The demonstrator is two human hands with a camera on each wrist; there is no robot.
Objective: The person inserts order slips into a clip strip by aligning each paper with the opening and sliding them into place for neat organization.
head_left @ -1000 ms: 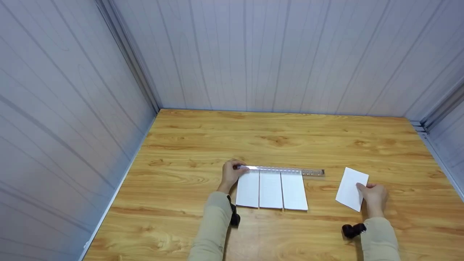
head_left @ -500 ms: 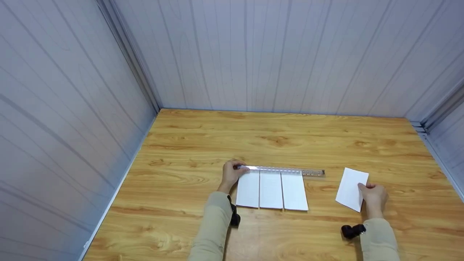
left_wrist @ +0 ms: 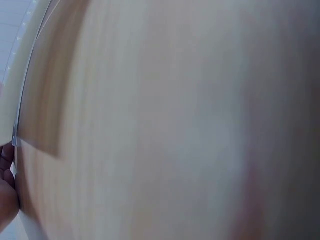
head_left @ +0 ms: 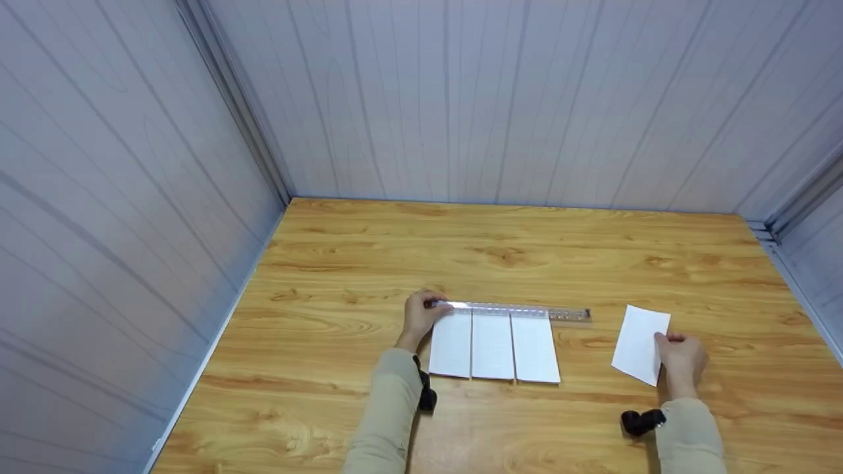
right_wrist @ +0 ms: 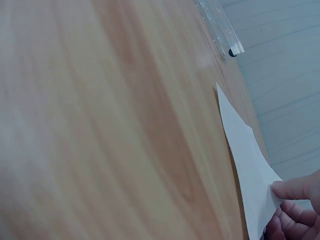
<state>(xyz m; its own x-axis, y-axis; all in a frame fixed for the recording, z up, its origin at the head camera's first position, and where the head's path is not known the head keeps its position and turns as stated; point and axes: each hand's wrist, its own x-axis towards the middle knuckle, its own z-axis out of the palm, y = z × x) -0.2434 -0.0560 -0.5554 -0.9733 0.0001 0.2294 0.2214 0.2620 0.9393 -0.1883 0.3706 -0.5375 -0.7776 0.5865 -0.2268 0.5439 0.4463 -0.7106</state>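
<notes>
Three white paper rectangles [head_left: 492, 345] lie side by side on the table, narrow gaps between them. Across their far edges runs a clear ruler [head_left: 570, 314], its right end reaching past the last sheet. My left hand [head_left: 419, 317] grips the ruler's left end, thumb on the near side; in the left wrist view only some of its fingers [left_wrist: 6, 167] show, at the left edge. To the right, my right hand [head_left: 683, 359] pinches a separate white sheet [head_left: 637, 342] by its right edge. The right wrist view has that sheet slightly bent, with the thumb on top.
The wood-grain table [head_left: 500, 257] extends behind and in front of the sheets. Pale panel walls [head_left: 487, 99] stand at the back and sides. A black wrist camera [head_left: 642, 422] sticks out inward from the right sleeve, and another [head_left: 427, 393] from the left.
My right hand and its sheet have shifted very slightly to the right and toward me. The left hand, the ruler and the three sheets stay where they were.
</notes>
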